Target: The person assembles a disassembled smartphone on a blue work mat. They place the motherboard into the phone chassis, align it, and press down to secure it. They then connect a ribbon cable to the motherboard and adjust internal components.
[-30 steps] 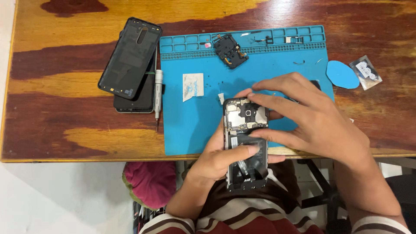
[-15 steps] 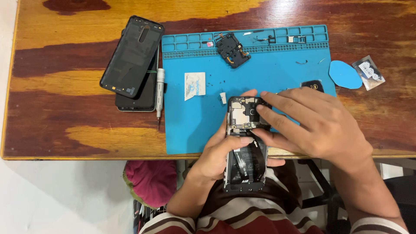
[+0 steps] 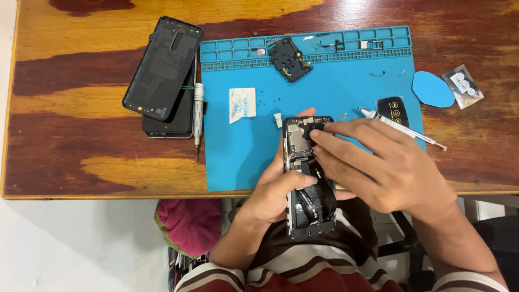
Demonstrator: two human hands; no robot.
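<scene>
Opened phone (image 3: 308,178), back cover off and its inner parts facing up, lies with its long axis running away from the person, camera end toward the blue mat (image 3: 324,81) and bottom end past the table (image 3: 81,157) edge over the lap. Left hand (image 3: 273,197) has a clenched grip around its lower half; right hand (image 3: 384,165) presses fingertips (image 3: 319,136) on the upper boards.

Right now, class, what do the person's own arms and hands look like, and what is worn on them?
Both hands, the left hand and the right hand, are bare: no gloves, rings, watch or bands show. The forearms are uncovered as well. Short sleeves appear at the bottom edge, striped in dark brown, cream and dark red, matching the striped shirt.
</scene>
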